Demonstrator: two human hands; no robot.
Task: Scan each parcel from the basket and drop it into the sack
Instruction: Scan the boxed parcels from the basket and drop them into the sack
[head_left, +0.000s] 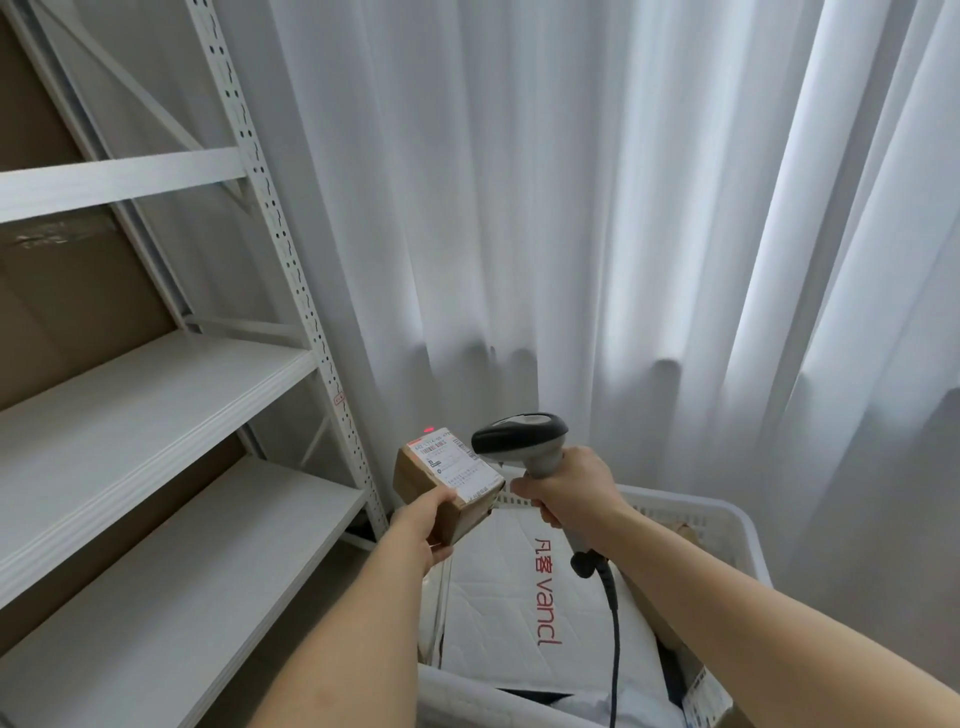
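- Your left hand (423, 530) grips a small cardboard parcel (447, 486) from below and behind, thumb curled over its near top edge. This keeps the white shipping label (457, 462) facing up and uncovered, which is what a scan needs.
- You hold the parcel raised above the basket's left rim and tilted toward the scanner, so in my judgement the label is being offered to the beam rather than the beam hunting for it.
- Your right hand (563, 491) is wrapped round the handle of the grey scanner (522, 439), whose head points left, just beside the parcel's right corner. Its dark cable (613, 634) hangs down across the basket.
- A red spot (429, 429) shows at the far edge of the label. I judge the aim to sit slightly beyond the barcode; a small tilt of either hand would likely correct it.
- The white plastic basket (727, 519) stands below both forearms. It holds a large white mailer (514, 597) with red lettering and further packets beneath it, so more parcels remain.
- The sack is not in view; I cannot tell where the drop will go.
- White metal shelving (156, 395) stands to your left, and white curtains (571, 208) hang behind the basket.
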